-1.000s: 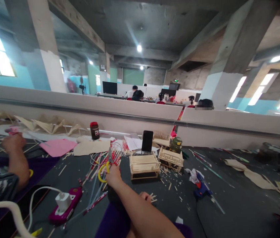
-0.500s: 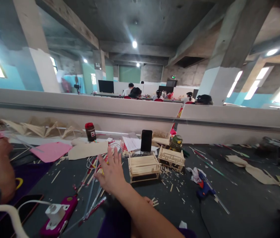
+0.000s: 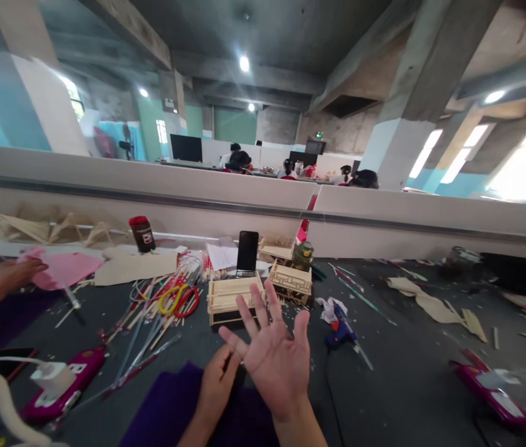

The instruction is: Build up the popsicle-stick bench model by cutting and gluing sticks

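My right hand (image 3: 276,360) is raised in the middle foreground, palm towards me and fingers spread, with nothing in it. My left hand (image 3: 216,385) is just left of it, thumb and fingers pressed together at the tip of my right little finger. Whatever those fingers hold, if anything, is hidden. Behind my hands stands a small model of thin wooden sticks (image 3: 230,297), partly covered by my right fingers. A second stick model (image 3: 290,282) is to its right. Scissors with yellow and red handles (image 3: 185,305) lie on a heap of sticks and clear tubes further left.
A blue glue gun (image 3: 337,332) with its cord lies to the right. Behind the models stand a phone (image 3: 247,251) and a red-lidded jar (image 3: 141,234). A purple power strip (image 3: 64,385) sits at front left. Another person's hand (image 3: 9,276) is at far left by pink material.
My right hand has drawn back from the heap on the left and turned palm up beside my left hand. The scissors now show. The view has shifted right.
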The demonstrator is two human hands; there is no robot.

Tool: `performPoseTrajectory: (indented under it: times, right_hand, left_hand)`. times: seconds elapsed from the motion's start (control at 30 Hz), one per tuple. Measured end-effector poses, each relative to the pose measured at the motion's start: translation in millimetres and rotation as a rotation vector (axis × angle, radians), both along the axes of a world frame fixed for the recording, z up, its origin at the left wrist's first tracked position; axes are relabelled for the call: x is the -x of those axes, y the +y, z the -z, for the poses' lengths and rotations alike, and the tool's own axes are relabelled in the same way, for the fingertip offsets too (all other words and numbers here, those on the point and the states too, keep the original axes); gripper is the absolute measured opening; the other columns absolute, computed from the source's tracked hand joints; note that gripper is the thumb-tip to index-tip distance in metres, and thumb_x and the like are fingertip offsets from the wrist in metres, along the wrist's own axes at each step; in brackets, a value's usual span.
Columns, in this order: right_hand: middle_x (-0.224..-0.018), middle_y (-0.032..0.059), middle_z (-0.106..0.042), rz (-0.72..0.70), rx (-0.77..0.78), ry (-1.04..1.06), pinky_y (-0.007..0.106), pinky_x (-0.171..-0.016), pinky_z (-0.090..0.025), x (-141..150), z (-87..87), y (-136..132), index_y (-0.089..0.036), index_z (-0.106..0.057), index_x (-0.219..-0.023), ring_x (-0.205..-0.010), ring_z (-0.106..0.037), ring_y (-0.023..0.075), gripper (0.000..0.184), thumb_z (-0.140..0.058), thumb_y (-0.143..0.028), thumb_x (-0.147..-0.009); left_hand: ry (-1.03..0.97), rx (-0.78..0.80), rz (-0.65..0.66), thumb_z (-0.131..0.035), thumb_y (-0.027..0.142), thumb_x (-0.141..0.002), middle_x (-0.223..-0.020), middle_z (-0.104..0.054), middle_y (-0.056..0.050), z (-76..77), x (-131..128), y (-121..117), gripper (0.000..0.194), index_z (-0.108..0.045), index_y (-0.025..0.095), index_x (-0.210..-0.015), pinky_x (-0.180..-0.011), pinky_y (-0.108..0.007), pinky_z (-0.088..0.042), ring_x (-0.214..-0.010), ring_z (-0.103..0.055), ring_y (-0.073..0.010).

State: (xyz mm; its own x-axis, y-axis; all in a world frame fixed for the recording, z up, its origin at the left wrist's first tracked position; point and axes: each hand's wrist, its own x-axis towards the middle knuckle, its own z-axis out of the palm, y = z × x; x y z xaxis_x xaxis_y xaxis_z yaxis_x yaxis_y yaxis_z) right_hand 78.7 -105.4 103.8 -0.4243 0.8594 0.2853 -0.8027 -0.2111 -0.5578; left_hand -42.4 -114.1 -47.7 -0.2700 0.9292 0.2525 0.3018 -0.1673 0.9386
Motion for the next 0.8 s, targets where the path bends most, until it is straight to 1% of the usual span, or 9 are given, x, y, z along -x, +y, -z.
performPoseTrajectory:
  times: [0.07, 0.2, 0.33, 0.43, 0.5, 0.57, 0.63, 0.7, 0.8]
  right_hand:
    - [-0.155, -0.0024, -0.035, -0.039, 0.128, 0.112, 0.062, -0.107, -0.031, -16.6, 5.0, 4.8, -0.039, -0.05, -0.136, -0.143, -0.03, 0.0278, 0.064, -0.034, -0.076, -0.086]
    - [-0.151, 0.0017, -0.042, -0.049, 0.204, 0.174, 0.052, -0.114, -0.027, -38.5, 23.6, 12.0, -0.029, -0.054, -0.134, -0.141, -0.034, 0.0232, 0.061, -0.044, -0.068, -0.087]
    - [-0.136, 0.0088, -0.057, -0.024, 0.278, 0.219, 0.037, -0.108, -0.038, -53.8, 44.8, 16.6, -0.02, -0.058, -0.128, -0.129, -0.049, 0.0168, 0.051, -0.053, -0.055, -0.091]
    - [-0.099, 0.002, -0.07, -0.038, 0.375, 0.337, 0.02, -0.074, -0.053, -60.6, 63.3, 20.4, -0.021, -0.063, -0.112, -0.082, -0.066, 0.0079, 0.024, -0.052, -0.036, -0.096]
    - [-0.07, -0.0055, -0.062, -0.03, 0.408, 0.406, 0.013, -0.048, -0.044, -62.2, 75.2, 22.5, -0.022, -0.065, -0.098, -0.05, -0.053, 0.0044, 0.015, -0.051, -0.027, -0.098]
    - [-0.055, -0.0096, -0.048, -0.011, 0.408, 0.396, 0.012, -0.036, -0.032, -62.0, 83.8, 23.0, -0.021, -0.064, -0.089, -0.037, -0.037, 0.0037, 0.014, -0.052, -0.022, -0.097]
    - [-0.053, -0.0108, -0.043, 0.011, 0.384, 0.281, 0.012, -0.035, -0.026, -60.9, 87.8, 20.5, -0.021, -0.063, -0.089, -0.035, -0.03, 0.0032, 0.009, -0.057, -0.019, -0.093]
    - [-0.061, -0.009, -0.05, 0.054, 0.322, 0.059, 0.012, -0.036, -0.026, -59.5, 88.6, 14.9, -0.024, -0.064, -0.097, -0.039, -0.034, 0.0031, 0.01, -0.063, -0.02, -0.088]
    - [-0.081, -0.0024, -0.062, 0.178, 0.098, -0.518, 0.017, -0.044, -0.035, -58.2, 92.0, 2.5, -0.025, -0.065, -0.102, -0.052, -0.049, 0.0072, 0.02, -0.065, -0.021, -0.082]
  left_hand:
    - [0.014, 0.034, 0.007, -0.052, 0.05, -0.089, -0.067, -0.06, -0.001, -1.1, -2.1, 0.7, 0.038, -0.065, 0.016, -0.08, -0.06, -0.027, -0.046, -0.064, -0.056, -0.0174]
    - [0.029, 0.06, -0.012, -0.052, 0.05, -0.088, -0.063, -0.055, 0.001, -6.3, -1.7, 0.8, 0.036, -0.061, 0.018, -0.075, -0.054, -0.023, -0.039, -0.058, -0.05, -0.0145]
    - [-0.026, 0.066, -0.026, -0.055, 0.051, -0.086, -0.06, -0.051, 0.002, -9.2, -2.2, -0.4, 0.035, -0.061, 0.018, -0.075, -0.051, -0.021, -0.036, -0.054, -0.047, -0.0127]
    - [-0.148, 0.09, -0.042, -0.057, 0.053, -0.084, -0.053, -0.047, 0.004, -10.1, -3.3, 0.0, 0.037, -0.06, 0.018, -0.074, -0.046, -0.019, -0.032, -0.048, -0.042, -0.0101]
    - [-0.269, 0.102, -0.05, -0.06, 0.053, -0.083, -0.053, -0.047, 0.004, -11.9, -3.9, 1.1, 0.037, -0.06, 0.017, -0.074, -0.045, -0.017, -0.031, -0.047, -0.041, -0.0085]
    - [-0.412, 0.096, -0.05, -0.063, 0.051, -0.082, -0.057, -0.052, 0.004, -15.5, -4.4, 3.0, 0.035, -0.06, 0.017, -0.076, -0.046, -0.017, -0.034, -0.049, -0.044, -0.0077]
    - [-0.563, 0.073, -0.039, -0.067, 0.049, -0.08, -0.064, -0.057, 0.002, -20.3, -4.5, 6.3, 0.033, -0.06, 0.016, -0.078, -0.049, -0.017, -0.039, -0.052, -0.048, -0.0075]
    - [-0.677, 0.039, -0.036, -0.071, 0.047, -0.076, -0.069, -0.059, 0.001, -24.7, -4.3, 10.8, 0.033, -0.06, 0.016, -0.077, -0.053, -0.018, -0.044, -0.056, -0.052, -0.008]
    - [-0.729, 0.012, -0.051, -0.075, 0.045, -0.073, -0.071, -0.059, 0.001, -27.8, -3.1, 17.6, 0.033, -0.06, 0.015, -0.075, -0.056, -0.02, -0.047, -0.059, -0.054, -0.0088]
